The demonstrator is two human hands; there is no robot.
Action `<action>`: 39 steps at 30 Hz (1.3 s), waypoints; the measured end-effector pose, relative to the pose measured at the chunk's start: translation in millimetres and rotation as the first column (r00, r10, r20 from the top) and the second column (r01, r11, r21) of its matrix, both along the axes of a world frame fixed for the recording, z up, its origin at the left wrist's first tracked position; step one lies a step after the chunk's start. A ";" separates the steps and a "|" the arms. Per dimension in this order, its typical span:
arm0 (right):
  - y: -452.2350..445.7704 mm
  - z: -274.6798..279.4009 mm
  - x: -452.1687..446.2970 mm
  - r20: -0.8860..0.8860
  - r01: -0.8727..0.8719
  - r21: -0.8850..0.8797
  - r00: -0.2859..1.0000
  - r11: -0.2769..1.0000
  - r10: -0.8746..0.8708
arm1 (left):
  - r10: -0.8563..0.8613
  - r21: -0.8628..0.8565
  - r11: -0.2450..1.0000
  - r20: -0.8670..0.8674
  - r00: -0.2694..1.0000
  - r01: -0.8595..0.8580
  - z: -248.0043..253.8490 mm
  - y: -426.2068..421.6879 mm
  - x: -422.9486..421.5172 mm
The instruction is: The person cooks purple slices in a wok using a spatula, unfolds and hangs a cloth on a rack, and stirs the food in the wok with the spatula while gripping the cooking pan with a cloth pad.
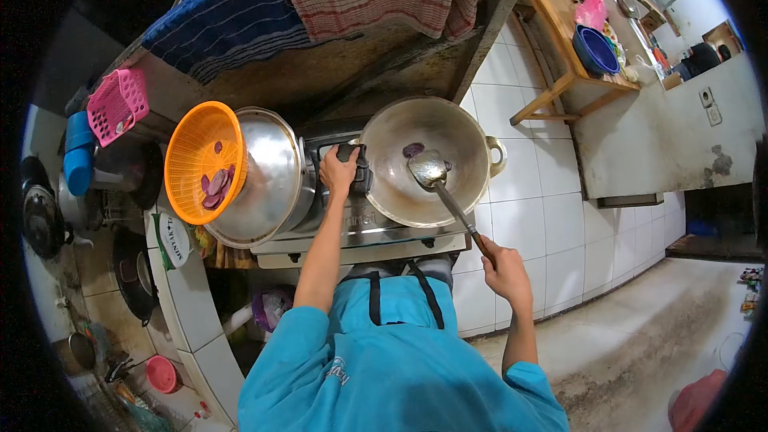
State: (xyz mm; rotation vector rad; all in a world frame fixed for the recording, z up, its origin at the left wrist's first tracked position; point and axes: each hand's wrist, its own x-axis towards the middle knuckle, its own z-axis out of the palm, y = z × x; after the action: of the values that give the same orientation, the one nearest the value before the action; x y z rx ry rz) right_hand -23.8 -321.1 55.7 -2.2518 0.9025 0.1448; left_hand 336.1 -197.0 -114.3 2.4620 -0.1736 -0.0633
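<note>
The left hand [340, 166] grips a dark pad [362, 176] at the wok [392, 194] in mid-frame, probably against heat; the right hand [507, 274] clasps the ladle [454, 206] high, likely for reach, bowl beside a purple slice [413, 150]

The left forearm [323, 244] reaches forward, slanting slightly rightward, and ends in the left hand [339, 168], back uppermost, its fingers curled into a grip. The right forearm [520, 334] points forward as well, nearer the body. The right hand [506, 274] is closed in a fist angled inward. The hands are well apart, the left farther forward.
</note>
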 end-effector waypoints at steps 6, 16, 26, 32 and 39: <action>-8.9 38.5 -7.7 -0.126 -0.048 -0.150 0.992 0.987 0.029 | 0.008 0.001 1.000 -0.024 1.000 -0.008 3.9 0.2 -1.5; -17.1 45.9 -3.5 -0.332 -0.171 -0.450 0.943 0.877 0.014 | -0.016 -0.008 1.000 -0.049 0.999 0.016 10.4 1.3 -0.2; -12.4 43.5 -4.8 -0.272 -0.054 -0.469 0.958 0.881 -0.087 | -0.002 -0.011 1.000 -0.059 0.998 0.002 13.2 -1.3 -3.1; -8.4 37.9 -12.0 -0.280 -0.102 -0.429 0.960 0.897 -0.025 | -0.007 0.004 1.000 -0.007 1.000 0.007 3.2 0.3 0.0; -4.2 42.9 -15.7 -0.244 -0.074 -0.413 0.969 0.908 -0.032 | -0.005 -0.001 1.000 0.003 1.000 0.005 0.9 0.4 0.1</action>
State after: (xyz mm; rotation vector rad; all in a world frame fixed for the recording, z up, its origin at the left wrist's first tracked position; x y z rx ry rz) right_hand -39.5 -325.3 98.6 -2.6873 1.1270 0.2670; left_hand 336.1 -196.5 -113.3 2.4613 -0.1807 -0.0614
